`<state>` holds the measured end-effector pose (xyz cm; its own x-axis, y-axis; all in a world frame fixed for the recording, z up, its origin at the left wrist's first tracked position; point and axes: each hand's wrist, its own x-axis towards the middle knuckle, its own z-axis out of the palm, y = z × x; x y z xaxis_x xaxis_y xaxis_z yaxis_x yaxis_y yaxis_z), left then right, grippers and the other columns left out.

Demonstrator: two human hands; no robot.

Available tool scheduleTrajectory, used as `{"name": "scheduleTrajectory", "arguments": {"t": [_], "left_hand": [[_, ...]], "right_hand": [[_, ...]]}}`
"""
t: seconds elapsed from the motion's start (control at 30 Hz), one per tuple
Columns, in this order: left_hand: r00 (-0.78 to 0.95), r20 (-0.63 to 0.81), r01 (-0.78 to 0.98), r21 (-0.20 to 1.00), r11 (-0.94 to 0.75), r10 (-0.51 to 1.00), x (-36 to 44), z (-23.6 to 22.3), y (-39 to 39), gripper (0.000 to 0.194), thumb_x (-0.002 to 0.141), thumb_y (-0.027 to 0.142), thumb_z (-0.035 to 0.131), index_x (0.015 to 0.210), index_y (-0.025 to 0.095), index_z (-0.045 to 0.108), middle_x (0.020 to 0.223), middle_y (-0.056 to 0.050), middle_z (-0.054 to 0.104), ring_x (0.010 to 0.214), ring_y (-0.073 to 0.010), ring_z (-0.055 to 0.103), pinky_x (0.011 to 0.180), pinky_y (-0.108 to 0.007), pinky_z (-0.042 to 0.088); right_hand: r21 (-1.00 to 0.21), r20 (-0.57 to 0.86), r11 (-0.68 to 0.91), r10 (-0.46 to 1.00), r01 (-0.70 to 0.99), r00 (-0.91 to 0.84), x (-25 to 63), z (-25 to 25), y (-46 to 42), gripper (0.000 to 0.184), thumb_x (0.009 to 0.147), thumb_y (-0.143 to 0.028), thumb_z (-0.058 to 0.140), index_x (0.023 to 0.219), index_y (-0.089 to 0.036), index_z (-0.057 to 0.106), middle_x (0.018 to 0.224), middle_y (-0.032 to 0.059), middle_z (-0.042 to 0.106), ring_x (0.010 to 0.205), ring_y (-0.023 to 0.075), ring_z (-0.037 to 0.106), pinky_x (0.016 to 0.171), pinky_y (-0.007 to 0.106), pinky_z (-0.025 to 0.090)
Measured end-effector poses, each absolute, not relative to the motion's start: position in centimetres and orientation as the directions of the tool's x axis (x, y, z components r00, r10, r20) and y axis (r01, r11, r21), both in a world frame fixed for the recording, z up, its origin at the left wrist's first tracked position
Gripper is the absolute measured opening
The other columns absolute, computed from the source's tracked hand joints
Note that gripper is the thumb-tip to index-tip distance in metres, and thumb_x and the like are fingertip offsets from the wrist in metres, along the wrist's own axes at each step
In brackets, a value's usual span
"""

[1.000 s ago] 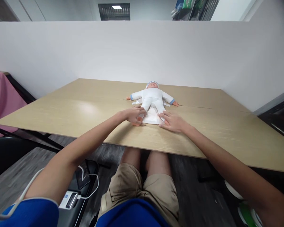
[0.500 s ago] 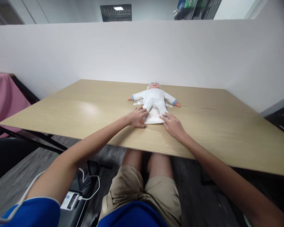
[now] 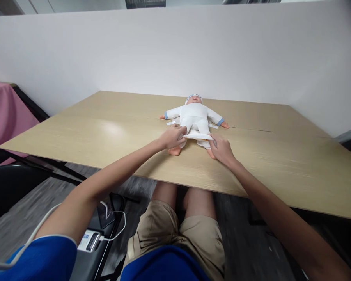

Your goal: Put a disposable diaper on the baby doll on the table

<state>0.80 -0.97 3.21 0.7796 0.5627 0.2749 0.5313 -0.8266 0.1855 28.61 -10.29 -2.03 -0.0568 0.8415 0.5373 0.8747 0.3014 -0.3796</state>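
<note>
On the table lies a baby doll [image 3: 194, 112] on its back, head away from me, in a white suit with blue cuffs and a white headband. A white diaper [image 3: 197, 136] is under its hips, with its front edge raised across the legs. My left hand [image 3: 174, 137] pinches the left corner of that edge, and my right hand [image 3: 220, 148] pinches the right corner. White side tabs [image 3: 213, 125] of the diaper stick out beside the doll's waist. Below my hands the doll's bare feet [image 3: 174, 150] show.
The wooden table [image 3: 119, 128] reaches to a white partition wall [image 3: 175, 50]. At the far left hangs a pink cloth [image 3: 10, 113]. A white device with a cable [image 3: 89, 240] rests on a black seat beside my left leg.
Both hands have taken the diaper's front edge and lifted it from the table toward the doll's body. The doll's feet have come into sight. My view has tipped slightly downward.
</note>
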Motion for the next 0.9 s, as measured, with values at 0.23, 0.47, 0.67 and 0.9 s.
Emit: {"name": "scheduleTrajectory", "arguments": {"t": [0.23,0.47,0.67,0.9], "left_hand": [[0.789,0.304,0.419,0.369,-0.830,0.534,0.0,3.2,-0.5,0.020,0.093,0.033,0.054,0.109,0.022,0.060,0.103,-0.008,0.071,0.102,-0.0290,0.062,0.096,-0.043,0.049],[0.825,0.256,0.347,0.473,-0.810,0.503,-1.0,3.5,-2.6,0.024,0.097,0.039,0.052,0.110,0.022,0.062,0.099,-0.007,0.070,0.097,-0.0272,0.062,0.087,-0.039,0.048],[0.868,0.198,0.315,0.490,-0.813,0.455,-1.1,4.3,-3.7,0.024,0.098,0.042,0.054,0.110,0.023,0.061,0.096,-0.004,0.068,0.089,-0.0250,0.061,0.078,-0.035,0.044],[0.877,0.116,0.323,0.578,-0.749,0.467,-0.7,5.5,-3.2,0.023,0.095,0.042,0.058,0.105,0.021,0.062,0.094,-0.003,0.067,0.085,-0.0214,0.060,0.076,-0.033,0.044]], "right_hand": [[-0.442,0.523,0.306,0.852,0.843,-0.035,28.6,-2.1,-11.1,0.033,0.105,-0.033,0.047,0.117,-0.022,0.076,0.109,0.0128,0.081,0.099,0.0339,0.073,0.082,0.042,0.052],[-0.463,0.511,0.318,0.859,0.827,-0.044,28.3,-2.0,-13.9,0.029,0.104,-0.035,0.049,0.109,-0.023,0.075,0.099,0.0108,0.078,0.092,0.0322,0.070,0.080,0.041,0.050],[-0.459,0.498,0.309,0.866,0.833,-0.046,28.6,-2.0,-15.6,0.028,0.103,-0.033,0.050,0.108,-0.023,0.075,0.099,0.0100,0.078,0.091,0.0310,0.070,0.081,0.040,0.050],[-0.499,0.531,0.347,0.847,0.794,-0.036,28.2,-1.6,-15.5,0.026,0.104,-0.035,0.052,0.109,-0.023,0.074,0.106,0.0103,0.079,0.098,0.0317,0.072,0.088,0.043,0.053]]}}
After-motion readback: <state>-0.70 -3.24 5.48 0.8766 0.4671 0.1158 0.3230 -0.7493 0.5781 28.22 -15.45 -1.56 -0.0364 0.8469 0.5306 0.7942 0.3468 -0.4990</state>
